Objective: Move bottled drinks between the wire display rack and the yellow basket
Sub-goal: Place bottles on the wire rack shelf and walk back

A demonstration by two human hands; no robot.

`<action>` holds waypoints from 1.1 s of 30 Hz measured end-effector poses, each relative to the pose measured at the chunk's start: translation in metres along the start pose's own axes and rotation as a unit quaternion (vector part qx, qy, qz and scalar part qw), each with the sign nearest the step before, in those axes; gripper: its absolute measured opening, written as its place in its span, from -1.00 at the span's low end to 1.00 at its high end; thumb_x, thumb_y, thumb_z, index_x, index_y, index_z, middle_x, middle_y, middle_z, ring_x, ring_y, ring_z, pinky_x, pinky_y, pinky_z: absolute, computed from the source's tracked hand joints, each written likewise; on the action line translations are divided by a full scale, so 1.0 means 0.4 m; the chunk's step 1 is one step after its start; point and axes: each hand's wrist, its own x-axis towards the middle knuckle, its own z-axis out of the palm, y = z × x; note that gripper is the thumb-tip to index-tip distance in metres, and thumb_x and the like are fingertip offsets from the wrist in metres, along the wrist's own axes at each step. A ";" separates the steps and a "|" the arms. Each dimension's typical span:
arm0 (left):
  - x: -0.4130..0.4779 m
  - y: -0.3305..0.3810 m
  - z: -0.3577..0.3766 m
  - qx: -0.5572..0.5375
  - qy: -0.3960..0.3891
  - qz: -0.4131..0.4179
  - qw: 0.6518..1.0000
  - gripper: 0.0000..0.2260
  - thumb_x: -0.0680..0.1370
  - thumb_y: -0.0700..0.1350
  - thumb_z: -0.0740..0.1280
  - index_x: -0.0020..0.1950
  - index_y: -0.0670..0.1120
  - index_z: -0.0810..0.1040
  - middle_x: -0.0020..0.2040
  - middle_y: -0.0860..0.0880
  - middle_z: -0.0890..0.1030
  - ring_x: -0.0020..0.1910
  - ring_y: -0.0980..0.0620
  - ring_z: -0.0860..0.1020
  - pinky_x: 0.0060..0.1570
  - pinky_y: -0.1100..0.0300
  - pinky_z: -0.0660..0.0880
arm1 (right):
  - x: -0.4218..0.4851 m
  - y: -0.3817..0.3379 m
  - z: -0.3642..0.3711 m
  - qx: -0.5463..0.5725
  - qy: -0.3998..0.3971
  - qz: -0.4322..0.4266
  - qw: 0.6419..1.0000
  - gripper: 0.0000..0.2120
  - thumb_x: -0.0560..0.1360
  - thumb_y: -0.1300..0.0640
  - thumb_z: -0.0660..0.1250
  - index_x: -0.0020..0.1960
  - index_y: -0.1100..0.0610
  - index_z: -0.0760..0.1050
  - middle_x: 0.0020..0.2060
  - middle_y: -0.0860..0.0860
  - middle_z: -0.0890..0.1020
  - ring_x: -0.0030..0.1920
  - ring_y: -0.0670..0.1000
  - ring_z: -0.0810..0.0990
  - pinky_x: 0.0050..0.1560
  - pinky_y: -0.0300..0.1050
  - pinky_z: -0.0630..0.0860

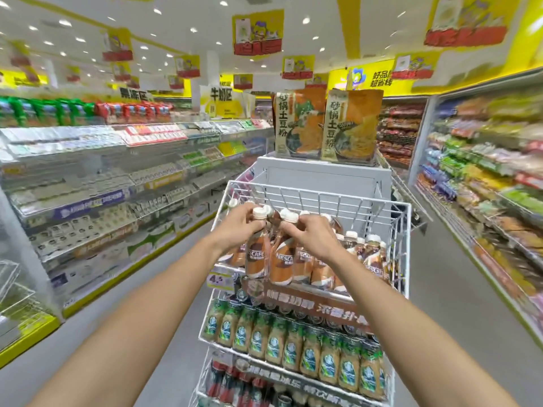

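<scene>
A white wire display rack (317,198) stands in front of me with several tiers. Its top tier holds several brown Nescafe coffee bottles (371,257) with white caps. My left hand (241,227) is wrapped around the neck of one coffee bottle (257,254) at the tier's front left. My right hand (311,235) grips the neck of a second coffee bottle (283,259) right beside it. Both bottles stand upright at the tier's front edge. The yellow basket is not in view.
Lower tiers hold green-labelled bottles (293,345) and red-capped drinks (232,380). Two orange noodle packs (326,124) stand on a grey unit behind the rack. Stocked shelves (102,183) line the left aisle, and a cooler wall (493,177) runs along the right.
</scene>
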 end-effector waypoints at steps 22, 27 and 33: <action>0.404 -0.291 0.060 -0.032 -0.159 -0.059 0.985 -0.53 0.48 0.03 0.58 0.24 -0.23 0.61 0.18 -0.12 0.69 0.20 -0.07 0.64 0.31 -0.03 0.58 | 0.260 0.135 0.144 -0.162 0.018 0.187 0.969 -0.40 0.50 -0.29 0.47 -0.20 0.30 0.65 -0.35 0.09 0.68 -0.31 0.09 0.67 -0.14 -0.01 0.66; 0.414 -0.310 0.077 -0.024 -0.127 -0.087 0.988 -0.45 0.48 0.06 0.57 0.33 -0.24 0.58 0.23 -0.14 0.67 0.22 -0.13 0.63 0.33 -0.04 0.54 | 0.262 0.117 0.164 -0.194 0.025 0.199 0.960 -0.41 0.54 -0.25 0.45 -0.24 0.32 0.60 -0.34 0.14 0.66 -0.27 0.16 0.66 -0.12 0.10 0.66; 0.420 -0.291 0.107 0.069 -0.095 -0.078 0.990 -0.54 0.41 0.19 0.59 0.09 -0.15 0.70 0.02 -0.05 0.74 0.07 -0.11 0.69 0.17 -0.06 0.63 | 0.263 0.104 0.173 -0.213 0.036 0.215 0.952 -0.46 0.56 -0.17 0.46 -0.41 0.13 0.39 -0.44 0.04 0.47 -0.42 0.02 0.44 -0.35 -0.05 0.36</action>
